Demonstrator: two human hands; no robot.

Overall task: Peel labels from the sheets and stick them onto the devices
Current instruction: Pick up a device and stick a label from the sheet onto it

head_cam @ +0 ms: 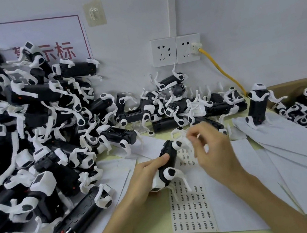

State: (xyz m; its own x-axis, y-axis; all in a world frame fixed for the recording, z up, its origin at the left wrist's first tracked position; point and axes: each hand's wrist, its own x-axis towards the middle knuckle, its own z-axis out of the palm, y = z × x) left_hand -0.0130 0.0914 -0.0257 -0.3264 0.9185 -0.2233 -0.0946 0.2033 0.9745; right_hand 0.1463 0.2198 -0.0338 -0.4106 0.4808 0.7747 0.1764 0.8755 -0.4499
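1. Pile of devices (30, 137): black bodies with white legs, heaped well left of the label sheet (191, 211) and reaching back to the wall.
2. Left hand (146, 176): just left of the label sheet's upper end. Fingers were wrapped round one device (168, 154), thumb pressed flat on its black body.
3. Held device: tilted over the upper end of the label sheet, its white legs hanging down onto the printed rows.
4. Label sheet: lay flat on the table, rows of small dark labels facing up, on top of a larger blank white sheet.
5. Right hand (215, 152): above the label sheet's upper right corner. Thumb and forefinger tips (192, 136) were drawn together beside the held device's upper leg, other fingers loosely curled. Motion blur; could not tell whether a label sat between the tips.
6. Loose blank sheets (295, 143): fanned out right of the label sheet.
7. Cardboard box (295, 85): far right of the label sheet, holding more devices.
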